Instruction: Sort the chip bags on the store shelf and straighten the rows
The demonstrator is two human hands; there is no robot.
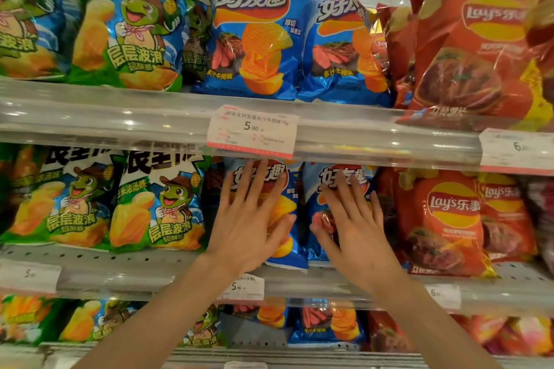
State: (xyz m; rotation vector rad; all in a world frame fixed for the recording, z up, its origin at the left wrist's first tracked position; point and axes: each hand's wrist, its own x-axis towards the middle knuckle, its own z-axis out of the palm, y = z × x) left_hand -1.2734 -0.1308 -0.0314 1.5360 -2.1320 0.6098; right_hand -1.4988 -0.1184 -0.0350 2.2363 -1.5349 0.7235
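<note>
Store shelving, mid shelf [168, 260]: left hand [248, 219], right hand [356, 219] flat, grip apart, on blue bags [287, 246]. Push evenly, square w/ front edge.

One head-worn view here, facing straight at the clear-fronted store shelf rail [389, 141], close in at middle-shelf height, angled slightly down, both bare forearms rising from the bottom edge.

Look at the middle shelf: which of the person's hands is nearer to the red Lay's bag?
Right. The right hand presses flat on a blue bag next to the red Lay's bag. The left hand lies on another blue bag, farther left.
</note>
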